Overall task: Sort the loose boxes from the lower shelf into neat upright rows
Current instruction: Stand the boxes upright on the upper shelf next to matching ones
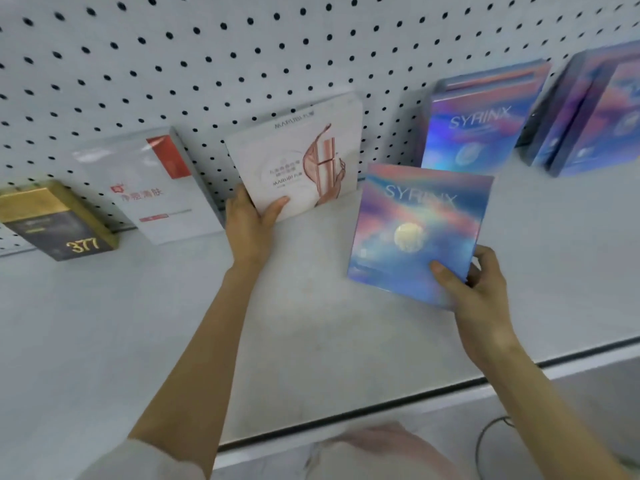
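While the left hand [251,225] grips the white box [298,161], the right hand [479,289] pinches the blue box [415,233].

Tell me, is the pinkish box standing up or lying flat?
Standing up, tilted: the pinkish box sits on its bottom edge, leaning on the pegboard; the left hand grips its corner.

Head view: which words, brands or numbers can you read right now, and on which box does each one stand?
"SYRINX": held holographic box, in the right hand.
"SYRINX": upright holographic box against the pegboard.
"MARUBI": white and pink box, gripped by the left hand; its smaller print is blurred.
"377": black and gold box.
Too blurred to read: red characters on the white and red box; print on the far-right boxes.
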